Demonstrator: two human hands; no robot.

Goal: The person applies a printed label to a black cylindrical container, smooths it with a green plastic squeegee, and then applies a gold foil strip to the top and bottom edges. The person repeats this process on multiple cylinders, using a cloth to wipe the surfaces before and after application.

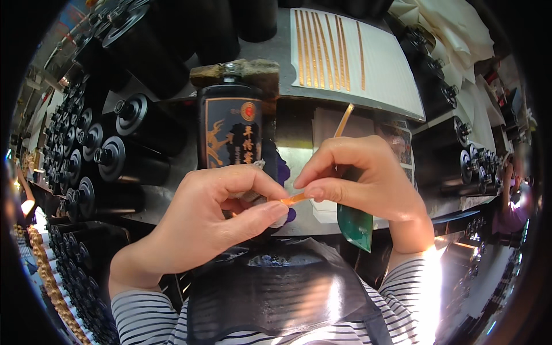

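Observation:
Between my left hand (221, 210) and my right hand (362, 181), a narrow shiny orange-gold strip (296, 199) is stretched. My left thumb and forefinger pinch one end, and my right fingertips pinch the other. A green translucent flat blade (355, 227) hangs below my right palm, seemingly held by the same hand; its upper part is hidden. Above the right knuckles sticks out a thin gold-coloured length (345, 119), and I cannot tell whether it belongs to the strip. Just beyond my left hand lies a black bottle (233, 123) with a gold-decorated dark label, its neck against a wooden block (264, 70).
On the far table, a white sheet (382, 69) carries several gold strips (316, 49). Black bottles (135, 155) crowd the left, and more bottles (454, 132) stand at the right. Crumpled pale paper (448, 29) fills the far right corner. Something purple (282, 167) lies beside the labelled bottle.

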